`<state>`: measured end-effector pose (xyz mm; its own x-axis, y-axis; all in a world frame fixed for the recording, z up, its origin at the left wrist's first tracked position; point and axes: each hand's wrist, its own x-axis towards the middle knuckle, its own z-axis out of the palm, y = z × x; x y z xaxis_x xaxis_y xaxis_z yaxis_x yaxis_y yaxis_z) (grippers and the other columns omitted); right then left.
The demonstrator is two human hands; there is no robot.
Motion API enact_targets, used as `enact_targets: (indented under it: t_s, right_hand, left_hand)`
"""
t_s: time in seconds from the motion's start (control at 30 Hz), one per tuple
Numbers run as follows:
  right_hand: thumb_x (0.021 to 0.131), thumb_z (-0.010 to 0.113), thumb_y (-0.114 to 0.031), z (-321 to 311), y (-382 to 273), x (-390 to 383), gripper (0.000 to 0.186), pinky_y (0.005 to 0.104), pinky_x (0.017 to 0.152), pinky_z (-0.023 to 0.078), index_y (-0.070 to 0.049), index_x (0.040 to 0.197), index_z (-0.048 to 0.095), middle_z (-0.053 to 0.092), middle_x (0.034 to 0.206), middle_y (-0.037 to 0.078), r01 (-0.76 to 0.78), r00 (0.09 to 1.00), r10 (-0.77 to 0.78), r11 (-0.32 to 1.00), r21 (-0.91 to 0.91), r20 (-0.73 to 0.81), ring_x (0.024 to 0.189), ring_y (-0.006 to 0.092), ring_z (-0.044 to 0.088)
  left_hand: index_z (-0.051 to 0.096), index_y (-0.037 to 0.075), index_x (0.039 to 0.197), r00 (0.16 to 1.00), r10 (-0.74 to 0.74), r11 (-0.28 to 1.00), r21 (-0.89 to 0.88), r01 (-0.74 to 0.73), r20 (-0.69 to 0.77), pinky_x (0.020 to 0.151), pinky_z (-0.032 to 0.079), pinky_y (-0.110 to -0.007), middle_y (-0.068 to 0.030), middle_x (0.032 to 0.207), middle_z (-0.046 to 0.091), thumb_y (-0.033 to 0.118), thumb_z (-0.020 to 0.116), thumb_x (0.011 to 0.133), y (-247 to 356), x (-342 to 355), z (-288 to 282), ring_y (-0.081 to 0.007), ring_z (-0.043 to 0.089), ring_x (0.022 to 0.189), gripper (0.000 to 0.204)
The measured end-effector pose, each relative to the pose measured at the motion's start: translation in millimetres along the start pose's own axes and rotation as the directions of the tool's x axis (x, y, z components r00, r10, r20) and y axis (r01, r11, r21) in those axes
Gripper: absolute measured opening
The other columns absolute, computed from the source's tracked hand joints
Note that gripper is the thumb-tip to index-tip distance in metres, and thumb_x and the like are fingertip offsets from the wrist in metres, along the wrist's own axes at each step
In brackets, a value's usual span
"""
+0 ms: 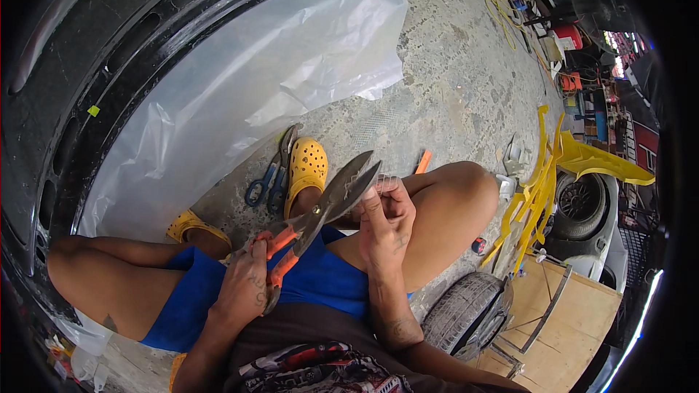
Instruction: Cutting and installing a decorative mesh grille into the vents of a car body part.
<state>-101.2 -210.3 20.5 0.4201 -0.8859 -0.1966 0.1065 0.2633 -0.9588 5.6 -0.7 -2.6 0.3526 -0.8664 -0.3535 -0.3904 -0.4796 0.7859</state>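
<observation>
My left hand [244,284] grips the orange handles of a pair of tin snips [320,211], whose grey blades stand apart and point up to the right. My right hand [386,222] pinches a small piece of clear plastic [386,183] right beside the blade tips. Both hands are held above my knees; I sit in blue shorts and yellow clogs [307,167].
A blue-handled pair of shears [271,178] lies on the concrete by my foot. A large black bumper part [109,44] with a clear plastic sheet [247,80] curves across the left. Yellow body panels [542,189], a small tyre [466,313] and a wooden board [575,313] lie to the right.
</observation>
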Motion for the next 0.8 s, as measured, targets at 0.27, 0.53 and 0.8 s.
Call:
enact_targets:
  t_s: [0.27, 0.53, 0.8]
  right_hand:
    - [0.1, 0.07, -0.006, -5, 0, -3, 0.009, 0.02, 0.076, 0.052, 0.0, 0.1, 0.064, 0.073, 0.092, 0.005, -0.017, 0.998, 0.016, 1.0, 0.012, 0.061, 0.082, 0.0043, 0.065]
    - [0.101, 0.065, 0.0, -6, 1, -4, 0.006, 0.0259, 0.076, 0.055, -0.001, 0.103, 0.06, 0.072, 0.095, 0.008, -0.015, 0.996, 0.012, 0.999, 0.031, 0.089, 0.081, 0.0107, 0.066]
    - [0.1, 0.069, -0.003, 1, -15, 1, 0.006, 0.0216, 0.08, 0.052, 0.002, 0.102, 0.065, 0.074, 0.098, 0.006, -0.104, 0.99, 0.095, 0.991, 0.089, 0.103, 0.088, 0.0063, 0.066]
  left_hand:
    - [0.036, -0.009, 0.148, 0.999, 0.028, 0.998, -0.051, -0.027, 0.016, 0.101, 0.048, -0.053, -0.0324, 0.126, 0.06, 0.008, 0.068, 0.083, 3, 0, -2, -0.0497, 0.06, 0.116, 0.074]
    - [0.037, -0.007, 0.148, 0.999, -0.024, 0.997, -0.079, 0.027, 0.031, 0.098, 0.048, -0.054, -0.0314, 0.123, 0.062, 0.009, 0.069, 0.084, 4, -2, 3, -0.0502, 0.061, 0.113, 0.073]
    - [0.038, -0.006, 0.147, 0.999, -0.036, 0.995, -0.092, 0.039, 0.04, 0.095, 0.049, -0.054, -0.0297, 0.121, 0.063, 0.009, 0.07, 0.085, 6, -4, 1, -0.0494, 0.063, 0.11, 0.071]
